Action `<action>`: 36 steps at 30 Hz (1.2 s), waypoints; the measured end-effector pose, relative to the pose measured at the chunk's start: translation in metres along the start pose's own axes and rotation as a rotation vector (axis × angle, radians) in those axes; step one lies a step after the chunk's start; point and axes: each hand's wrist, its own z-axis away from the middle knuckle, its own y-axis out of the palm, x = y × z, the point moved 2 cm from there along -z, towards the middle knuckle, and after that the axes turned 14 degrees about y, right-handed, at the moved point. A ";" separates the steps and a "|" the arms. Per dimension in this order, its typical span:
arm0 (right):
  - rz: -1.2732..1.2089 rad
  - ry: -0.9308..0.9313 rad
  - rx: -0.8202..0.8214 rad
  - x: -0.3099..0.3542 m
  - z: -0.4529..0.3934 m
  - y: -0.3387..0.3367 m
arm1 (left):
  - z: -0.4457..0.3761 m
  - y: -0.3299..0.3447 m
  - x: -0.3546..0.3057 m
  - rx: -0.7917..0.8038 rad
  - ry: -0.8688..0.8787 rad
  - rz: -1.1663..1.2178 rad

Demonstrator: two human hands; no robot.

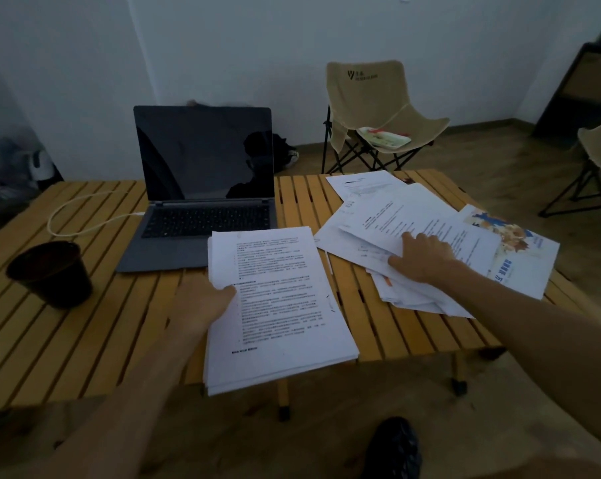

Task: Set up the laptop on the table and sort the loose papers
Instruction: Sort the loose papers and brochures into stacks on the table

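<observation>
Both grips are busy with paper. A neat stack (278, 305) is held by the left hand (202, 302), with the thumb on top at the stack's left edge and the fingers hidden under it. The stack's near end sticks out past the edge of the surface (85, 323), and its far corner lies over the front corner of the laptop (202, 188). The right hand (420, 257) is laid on the loose pile (413, 243), and the near edge of a top sheet seems to be held by its fingers; how tight the hold is cannot be told.

The laptop is already set open at the back, with a dark screen and a white cable (85, 216) plugged in on its left side. So the laptop part looks done, and the sorting looks about half done.

What matters for the next move is the way the pile lies. It is spread out to the right of the stack, with a strip of bare slats between them. The right hand is the nearer one, since it is already on the pile. The sheets' long sides run away from the person and lean right, so a sheet must likely be turned a little to match the stack.

A dark cup (50, 274) is seen on the left, well apart from the papers.
</observation>
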 end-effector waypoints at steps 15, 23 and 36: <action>0.236 -0.131 0.021 0.021 -0.014 -0.024 | -0.030 0.016 0.000 -0.116 -0.268 0.422; -0.203 -0.185 0.027 0.089 0.064 -0.100 | -0.029 0.014 -0.002 -0.127 -0.203 0.388; -0.959 -0.192 0.506 0.225 0.125 -0.060 | -0.021 0.011 -0.005 -0.072 -0.268 0.574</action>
